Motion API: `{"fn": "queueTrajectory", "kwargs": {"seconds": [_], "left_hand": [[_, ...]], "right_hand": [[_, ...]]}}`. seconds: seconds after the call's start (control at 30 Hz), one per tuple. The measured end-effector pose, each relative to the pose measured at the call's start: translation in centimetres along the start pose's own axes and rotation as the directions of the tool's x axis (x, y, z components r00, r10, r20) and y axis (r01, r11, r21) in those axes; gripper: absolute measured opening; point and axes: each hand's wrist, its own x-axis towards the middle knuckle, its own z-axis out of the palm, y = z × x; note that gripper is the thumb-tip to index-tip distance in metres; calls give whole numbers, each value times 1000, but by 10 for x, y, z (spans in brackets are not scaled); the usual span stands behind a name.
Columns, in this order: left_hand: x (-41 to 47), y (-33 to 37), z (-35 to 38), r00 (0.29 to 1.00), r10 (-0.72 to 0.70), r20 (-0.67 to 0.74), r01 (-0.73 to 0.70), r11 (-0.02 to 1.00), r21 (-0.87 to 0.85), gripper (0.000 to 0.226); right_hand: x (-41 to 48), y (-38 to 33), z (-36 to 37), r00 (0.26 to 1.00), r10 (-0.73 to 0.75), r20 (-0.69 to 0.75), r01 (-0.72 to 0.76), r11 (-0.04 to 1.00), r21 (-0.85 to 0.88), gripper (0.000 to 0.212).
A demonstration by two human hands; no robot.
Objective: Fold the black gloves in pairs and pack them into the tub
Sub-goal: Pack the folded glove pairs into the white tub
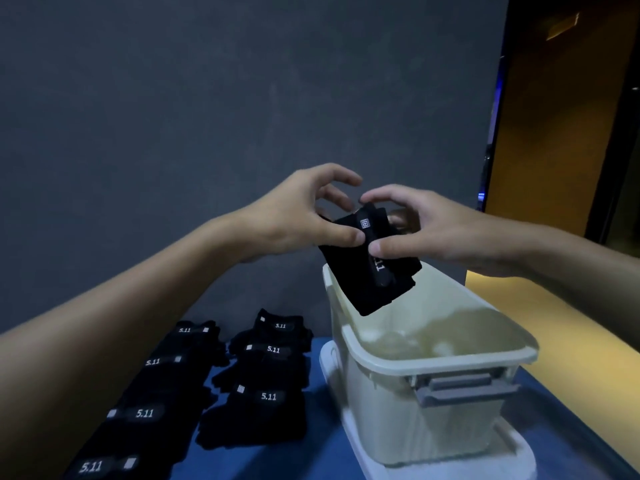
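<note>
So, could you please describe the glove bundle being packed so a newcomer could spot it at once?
Find the cream plastic tub on the right of the blue table. Just above its far rim, the left hand and right hand pinch a folded black fabric glove bundle. Unlike the black gloves lying in two rows beside the tub, it is held tilted in mid-air.

Arms outstretched; left hand (304,216) and right hand (427,228) apparently pinch the folded gloves (372,275).

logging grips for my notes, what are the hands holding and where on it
The left hand and right hand both pinch the folded black gloves at their upper end, over the tub.
</note>
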Motion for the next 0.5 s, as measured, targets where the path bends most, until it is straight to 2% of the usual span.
{"fn": "queueTrajectory", "kwargs": {"seconds": [0.17,0.27,0.4,0.5], "left_hand": [[12,-18,17,999,12,-47,-9,998,64,62],[10,-38,27,999,-27,-40,30,997,64,54],[-4,-67,36,997,-73,24,63,956,287,42],[-15,-83,41,987,-137,81,103,939,328,57]], "right_hand": [[0,24,-1,998,22,-61,-18,998,53,58],[2,41,-2,992,95,-81,-94,996,11,56],[6,68,0,968,227,-105,-224,974,34,52],[17,90,9,950,296,-103,-296,955,9,48]]}}
